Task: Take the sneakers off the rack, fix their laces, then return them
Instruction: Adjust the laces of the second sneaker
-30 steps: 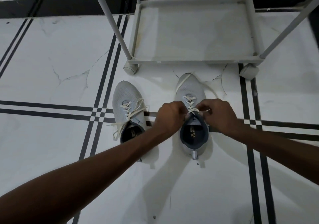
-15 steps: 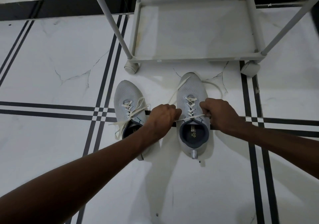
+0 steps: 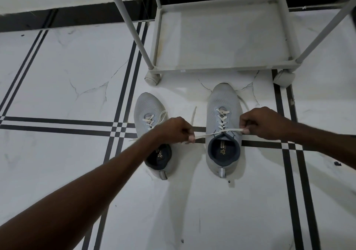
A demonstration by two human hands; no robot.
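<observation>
Two light grey sneakers stand on the tiled floor, toes toward the rack. On the right sneaker (image 3: 223,103) the white lace (image 3: 223,131) is stretched taut sideways across the top eyelets. My left hand (image 3: 176,129) grips its left end. Its right end is pinched in my right hand (image 3: 260,122). The left sneaker (image 3: 147,107) has loose, untied laces, and my left wrist and forearm cover part of it.
A grey rack (image 3: 221,67) on castors stands just beyond the shoes, its bottom shelf bare. Its slanted legs (image 3: 128,24) rise toward me. A dark skirting and wall run along the back. White tiles with black stripes surround the shoes.
My hands have moved apart from over the right sneaker's tongue, pulling the lace ends out to either side until the lace is taut.
</observation>
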